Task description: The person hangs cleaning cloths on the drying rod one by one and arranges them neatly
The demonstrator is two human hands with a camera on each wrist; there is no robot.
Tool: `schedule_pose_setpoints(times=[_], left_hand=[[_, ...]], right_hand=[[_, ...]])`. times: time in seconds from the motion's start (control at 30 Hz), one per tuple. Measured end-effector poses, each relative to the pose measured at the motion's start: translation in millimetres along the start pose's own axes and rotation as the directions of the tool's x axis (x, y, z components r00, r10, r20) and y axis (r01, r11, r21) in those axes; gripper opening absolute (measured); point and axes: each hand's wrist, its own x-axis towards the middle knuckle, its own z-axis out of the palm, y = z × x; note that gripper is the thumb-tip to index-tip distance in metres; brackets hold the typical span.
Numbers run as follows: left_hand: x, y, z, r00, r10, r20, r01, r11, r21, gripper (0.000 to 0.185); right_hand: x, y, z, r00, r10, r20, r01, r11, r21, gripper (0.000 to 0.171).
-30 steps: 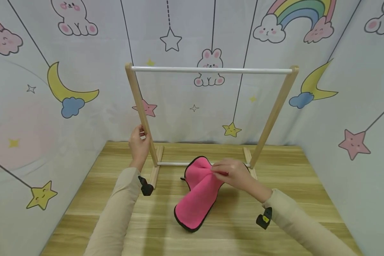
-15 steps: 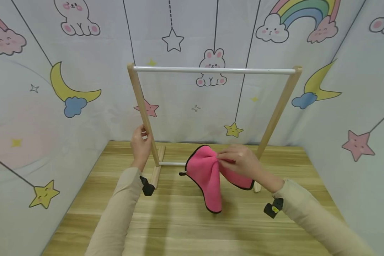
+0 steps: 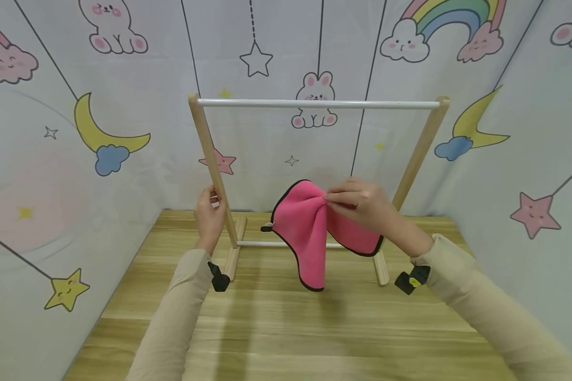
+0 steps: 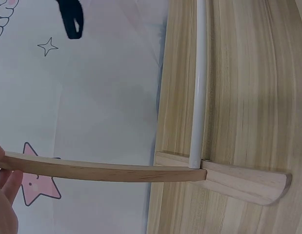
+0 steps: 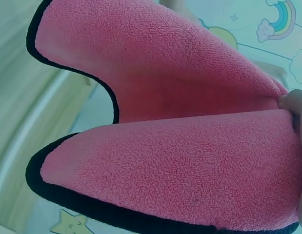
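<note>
Stretching forward from the near edge, two beige sleeves cross the wooden tabletop, each with a small black camera mount at the wrist. At about 1 o'clock from the middle of the tabletop the right hand is raised clear of the wood, its fingertips pinching a gathered fold of the pink cloth. That cloth has a black trim; it hangs from the pinch in two lobes, the longer one dropping toward 6 o'clock with its tip above the tabletop, the shorter one trailing under the wrist toward 4 o'clock. Up close from the right wrist, the fleece fills the view and only a fingertip shows at the fold. At about 11 o'clock the left hand has its grip curled round the left post of the wooden rack, low on the post. Behind the cloth runs the lower white rail, and the top white rail spans the posts at 12 o'clock. Farthest back hangs the cartoon backdrop with moons, stars and a rabbit
</note>
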Motion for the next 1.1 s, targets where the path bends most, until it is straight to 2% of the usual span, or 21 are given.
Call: schedule_pose_setpoints(times=[0.37,0.63,0.93,1.1], left_hand=[[-0.1,-1.0,0.5,1.000,0.002,0.002,-0.002,1.000,0.005,0.028],[0.2,-2.6,1.4,1.000,0.012,-0.004,-0.012,1.000,0.005,0.027],[-0.9,-0.7,1.1,1.000,-0.002,0.004,0.002,1.000,-0.004,0.028],[-0.3,-1.1,0.7,1.000,0.003,0.001,-0.003,1.000,0.006,0.029]], right_hand=[[34.6,9.9,-25.3,0.999,-0.019,-0.030,0.017,0.996,-0.087,0.022],[64.9,16.1,-48.1,0.990,-0.009,-0.143,-0.014,0.988,-0.155,0.018],[88.2,28.0,-67.5,0.976,-0.023,-0.214,-0.026,0.975,-0.222,0.015],[98.2,39.5,-72.5,0.974,-0.043,-0.224,-0.020,0.962,-0.274,0.013]])
